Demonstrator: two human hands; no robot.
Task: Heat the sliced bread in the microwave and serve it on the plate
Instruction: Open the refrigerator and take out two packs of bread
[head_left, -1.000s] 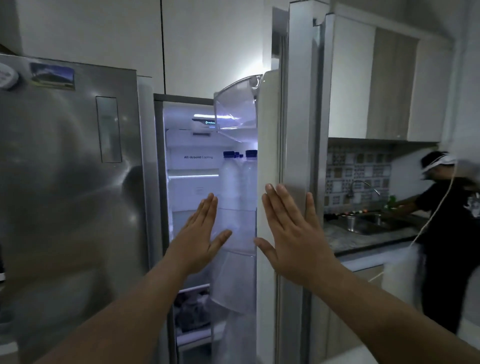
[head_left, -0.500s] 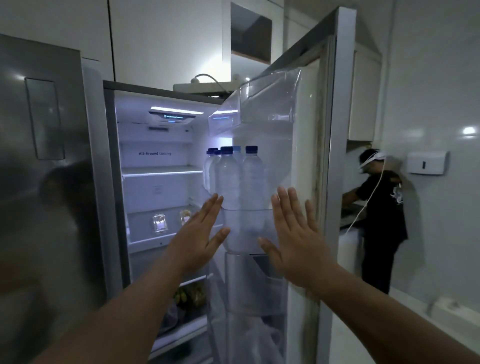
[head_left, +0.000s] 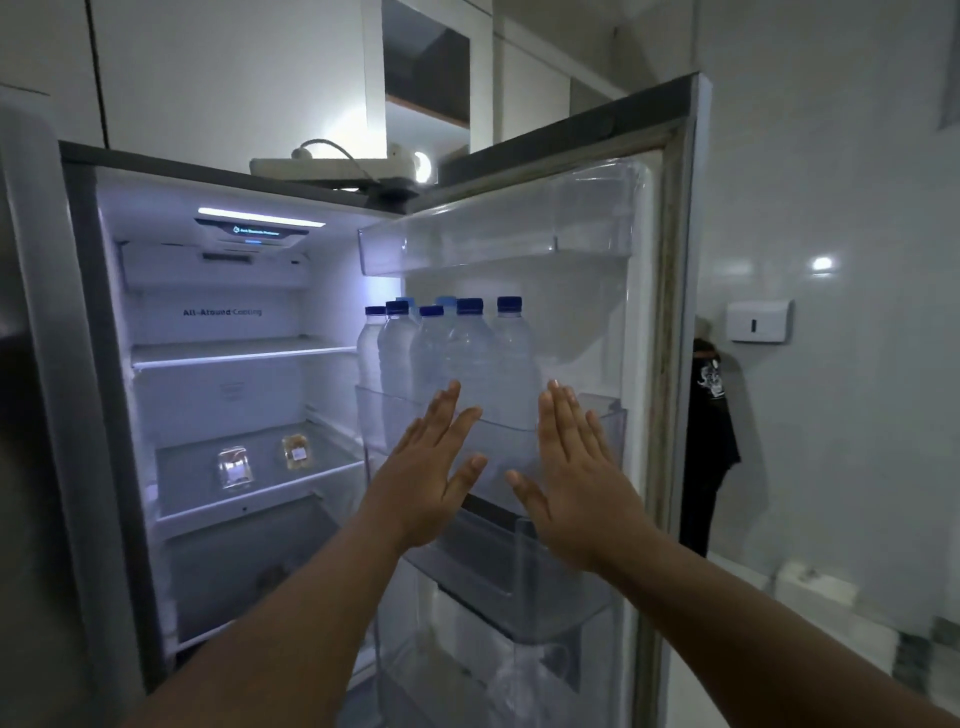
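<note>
Two hands are raised side by side in front of the open fridge door (head_left: 670, 322), backs toward the camera. The left hand (head_left: 423, 475) has its fingers straight and close together, thumb splayed toward 3 o'clock, gripping nothing. The right hand (head_left: 579, 480) mirrors it, fingers straight, thumb out toward 9 o'clock, also holding nothing. Whether either hand's fingertips touch the door bin (head_left: 605, 421) behind them cannot be told. At 12 o'clock from the hands, water bottles (head_left: 467, 364) with blue caps stand upright in that bin. At 9 o'clock, on a glass shelf (head_left: 182, 467) inside the lit fridge, lie two small clear packs (head_left: 235, 467); their contents are too small to tell, and no sliced bread can be made out. A power strip (head_left: 332, 166) lies on top of the fridge.
</note>
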